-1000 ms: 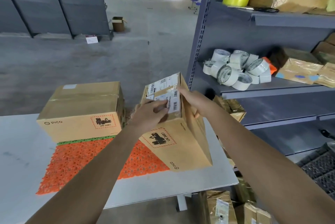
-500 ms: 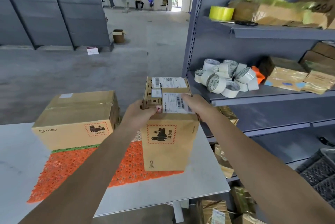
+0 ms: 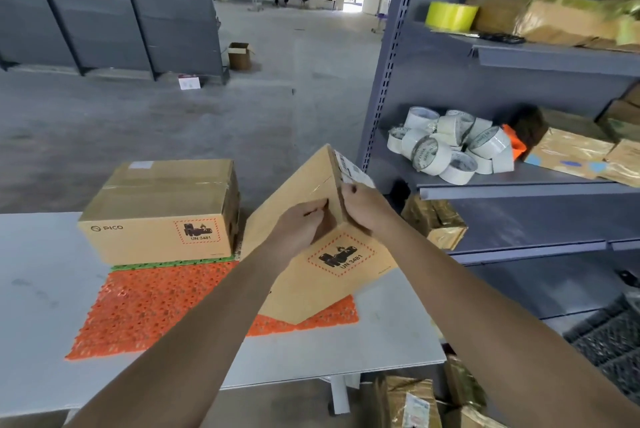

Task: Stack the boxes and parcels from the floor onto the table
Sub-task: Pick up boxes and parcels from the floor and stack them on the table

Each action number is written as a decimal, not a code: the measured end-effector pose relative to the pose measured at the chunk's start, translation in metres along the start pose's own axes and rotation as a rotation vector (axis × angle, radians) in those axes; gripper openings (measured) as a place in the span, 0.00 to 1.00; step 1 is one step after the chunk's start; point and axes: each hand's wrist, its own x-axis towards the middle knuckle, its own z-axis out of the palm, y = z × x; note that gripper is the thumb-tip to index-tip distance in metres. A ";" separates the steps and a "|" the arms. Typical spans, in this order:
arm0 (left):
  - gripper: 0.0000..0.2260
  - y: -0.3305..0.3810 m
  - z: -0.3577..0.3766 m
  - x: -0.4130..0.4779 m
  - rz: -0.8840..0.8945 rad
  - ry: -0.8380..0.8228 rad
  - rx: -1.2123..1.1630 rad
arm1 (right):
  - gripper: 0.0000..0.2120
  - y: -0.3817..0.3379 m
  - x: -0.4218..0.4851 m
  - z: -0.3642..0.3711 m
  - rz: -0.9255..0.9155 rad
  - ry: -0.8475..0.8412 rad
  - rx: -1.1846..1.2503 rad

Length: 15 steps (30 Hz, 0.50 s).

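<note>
Over the orange mat (image 3: 156, 303) on the white table (image 3: 41, 289), a tan cardboard box (image 3: 322, 275) hangs tilted corner-down, bearing a red-dashed UN 3481 mark and a white shipping label. The left hand (image 3: 304, 223) and right hand (image 3: 363, 205) both grip its upper edge. A second box (image 3: 159, 212) lies flat beside it, so there are two boxes.

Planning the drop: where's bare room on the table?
Free: orange mat in front of the flat box, left of the tilted box; bare table left of the mat and in front of it. Crowded: mat's back under the flat box; right end, where left hand and right hand hold the tilted box.
</note>
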 end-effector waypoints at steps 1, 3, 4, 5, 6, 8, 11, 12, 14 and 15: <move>0.16 -0.003 0.005 0.001 -0.019 -0.030 0.023 | 0.28 -0.005 0.000 -0.003 -0.012 -0.012 0.028; 0.15 -0.011 0.011 0.002 -0.052 -0.060 0.096 | 0.28 -0.008 -0.001 -0.009 -0.006 -0.032 0.026; 0.11 -0.017 0.012 0.007 -0.066 -0.055 0.117 | 0.25 -0.005 -0.001 -0.011 -0.010 -0.031 -0.019; 0.07 -0.023 0.012 0.011 -0.092 -0.053 0.129 | 0.21 0.001 -0.001 -0.013 -0.016 -0.022 -0.070; 0.09 -0.029 0.011 0.017 -0.122 -0.067 0.200 | 0.19 0.007 -0.001 -0.014 -0.020 -0.006 -0.095; 0.15 -0.048 0.006 0.028 -0.180 0.003 0.392 | 0.21 0.020 0.001 -0.015 -0.001 0.009 -0.067; 0.25 -0.074 -0.007 0.033 -0.285 0.123 0.364 | 0.27 0.032 0.003 -0.016 0.035 -0.022 0.009; 0.28 -0.080 -0.010 0.035 -0.327 0.130 0.317 | 0.28 0.036 0.004 -0.018 0.042 -0.035 0.027; 0.33 -0.088 -0.013 0.041 -0.397 0.146 0.220 | 0.27 0.044 0.007 -0.020 0.046 -0.054 0.044; 0.35 -0.089 -0.013 0.042 -0.410 0.169 0.180 | 0.26 0.048 0.008 -0.021 0.044 -0.061 0.046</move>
